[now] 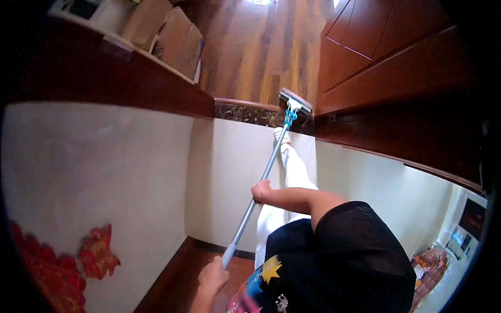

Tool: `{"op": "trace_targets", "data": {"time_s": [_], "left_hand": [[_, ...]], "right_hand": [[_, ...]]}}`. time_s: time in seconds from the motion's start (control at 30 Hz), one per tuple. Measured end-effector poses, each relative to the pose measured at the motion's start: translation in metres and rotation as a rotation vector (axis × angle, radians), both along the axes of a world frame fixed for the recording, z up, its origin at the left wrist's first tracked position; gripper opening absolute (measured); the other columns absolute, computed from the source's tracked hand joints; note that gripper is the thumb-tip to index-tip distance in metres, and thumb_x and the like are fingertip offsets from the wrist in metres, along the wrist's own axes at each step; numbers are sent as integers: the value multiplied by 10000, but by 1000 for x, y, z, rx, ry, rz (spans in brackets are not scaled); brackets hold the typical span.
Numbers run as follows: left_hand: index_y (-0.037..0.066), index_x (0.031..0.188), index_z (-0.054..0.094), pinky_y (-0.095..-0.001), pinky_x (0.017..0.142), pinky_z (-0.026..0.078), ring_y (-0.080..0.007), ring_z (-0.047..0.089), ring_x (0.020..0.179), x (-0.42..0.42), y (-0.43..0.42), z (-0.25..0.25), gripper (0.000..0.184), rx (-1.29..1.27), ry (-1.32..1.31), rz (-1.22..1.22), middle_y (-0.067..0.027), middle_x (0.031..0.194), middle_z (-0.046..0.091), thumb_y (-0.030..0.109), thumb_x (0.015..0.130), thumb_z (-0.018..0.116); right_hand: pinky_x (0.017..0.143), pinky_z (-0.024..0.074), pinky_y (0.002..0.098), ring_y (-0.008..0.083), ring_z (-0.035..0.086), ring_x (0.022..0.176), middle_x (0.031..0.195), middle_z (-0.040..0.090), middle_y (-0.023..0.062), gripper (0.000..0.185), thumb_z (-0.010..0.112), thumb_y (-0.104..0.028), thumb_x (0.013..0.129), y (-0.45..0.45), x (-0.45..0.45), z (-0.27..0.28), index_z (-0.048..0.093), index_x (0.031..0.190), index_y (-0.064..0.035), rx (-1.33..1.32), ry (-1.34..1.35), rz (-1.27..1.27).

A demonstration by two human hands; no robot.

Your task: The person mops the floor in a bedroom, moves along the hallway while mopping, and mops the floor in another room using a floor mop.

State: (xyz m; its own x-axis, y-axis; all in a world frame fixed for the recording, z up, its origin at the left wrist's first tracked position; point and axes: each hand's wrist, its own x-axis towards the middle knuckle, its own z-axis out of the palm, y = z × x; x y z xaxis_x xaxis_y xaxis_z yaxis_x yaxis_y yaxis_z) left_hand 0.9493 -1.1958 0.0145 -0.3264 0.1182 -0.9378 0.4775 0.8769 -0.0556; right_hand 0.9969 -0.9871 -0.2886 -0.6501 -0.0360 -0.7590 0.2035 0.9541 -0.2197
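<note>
A sponge mop (244, 224) with a long grey pole slants from the lower left up to the doorway. My right hand (262, 191) is wrapped round the middle of the pole. Lower down, my left hand (214, 275) grips the pole near its thicker end sleeve. The mop head (296, 101), with a teal and white joint, is at the dark speckled threshold (250, 113), by the edge of the wooden floor. Just below it is my white shoe (282, 136).
A brown wooden door (386, 78) stands on the right of the doorway. Cardboard boxes (177, 44) are at the upper left, beyond the door frame (125, 68). A pale wall (94, 161) with red decorations (99, 251) is on the left. Wooden floor (250, 47) stretches beyond the threshold.
</note>
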Motion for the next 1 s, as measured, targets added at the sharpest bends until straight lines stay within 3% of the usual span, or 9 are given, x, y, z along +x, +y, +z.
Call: {"op": "trace_targets", "data": {"time_s": [0.2,0.23,0.3,0.47,0.53,0.6,0.7,0.77,1.0], "left_hand": [[51,822,562,-499,684,451,-400,592,750,29,-93,123,174,-21,309,156,-221,758,607,104,656,567],[46,812,595,-473,647,456,-392,598,746,37,-118,129,216,7,360,236,-217,750,600,104,604,613],[37,802,596,-465,645,458,-392,597,754,47,-164,124,205,87,350,383,-225,749,592,76,601,580],[38,795,562,-474,643,441,-395,578,768,56,-122,95,132,203,302,545,-232,793,589,87,673,563],[37,802,558,-461,654,449,-378,585,789,30,-63,59,117,237,249,678,-222,817,596,89,697,548],[48,842,575,-448,668,467,-364,597,789,20,-36,-22,163,451,221,684,-202,812,608,129,702,552],[56,878,582,-456,653,476,-364,610,730,-37,96,-46,236,420,161,617,-198,796,617,208,699,554],[19,871,568,-474,655,479,-378,609,705,-60,155,-56,248,584,131,656,-218,769,612,164,670,553],[-11,856,568,-476,656,484,-383,613,698,-63,142,-40,194,545,96,793,-226,734,608,81,701,497]], "right_hand": [[569,542,357,232,638,644,703,633,100,141,668,-210,694,-124,2,89,647,721,-73,-421,-104,-114],[549,550,335,206,633,617,664,613,95,110,621,-144,739,-142,16,67,625,725,-36,-581,309,96],[522,537,350,220,627,607,627,594,93,113,597,-140,762,-179,-12,119,608,723,-34,-663,-629,-1420],[470,494,342,213,611,617,692,577,56,194,512,-309,836,-120,-25,65,603,913,-156,-366,-65,176],[537,464,300,166,601,761,768,591,29,198,498,-329,852,-65,-55,29,603,929,-179,-112,57,385],[488,427,275,170,601,718,716,617,15,177,518,-279,832,20,-82,-25,637,901,-167,-448,-160,-974],[396,363,367,204,473,481,582,489,50,82,593,-133,696,155,-131,-80,560,662,-67,-573,274,-1342],[376,303,352,173,389,418,526,379,23,160,559,-163,745,195,-172,1,469,628,-103,-518,230,-1524],[365,361,362,224,461,430,519,435,62,205,557,-222,773,211,-177,-52,459,646,-94,-449,-42,-1182]]}}
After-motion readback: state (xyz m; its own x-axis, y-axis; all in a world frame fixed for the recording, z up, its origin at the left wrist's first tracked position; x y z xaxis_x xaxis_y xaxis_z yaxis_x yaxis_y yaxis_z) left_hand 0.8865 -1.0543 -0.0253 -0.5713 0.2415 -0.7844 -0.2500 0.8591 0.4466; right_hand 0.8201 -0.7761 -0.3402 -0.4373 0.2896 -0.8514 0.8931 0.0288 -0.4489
